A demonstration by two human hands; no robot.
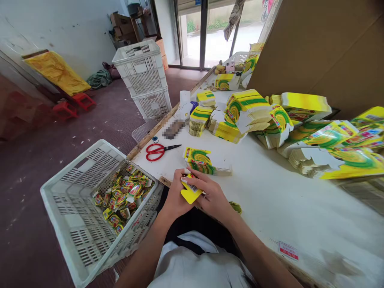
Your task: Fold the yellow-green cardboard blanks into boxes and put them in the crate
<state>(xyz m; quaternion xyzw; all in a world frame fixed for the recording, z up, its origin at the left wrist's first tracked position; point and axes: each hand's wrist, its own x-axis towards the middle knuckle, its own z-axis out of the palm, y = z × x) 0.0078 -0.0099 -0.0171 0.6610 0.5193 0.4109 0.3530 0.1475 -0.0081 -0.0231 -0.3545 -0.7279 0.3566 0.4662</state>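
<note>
Both hands meet at the table's near edge around one small yellow carton. My left hand grips its left side, fingers curled. My right hand pinches its top and right side, fingers bent over a flap. Just beyond the hands lies a short stack of flat yellow-green carton blanks. To my left, a white plastic crate holds several folded small cartons.
Red-handled scissors lie on the white table. Large piles of flat blanks cover the far table. A brown cardboard sheet stands at right. Stacked white crates and red stools are on the floor.
</note>
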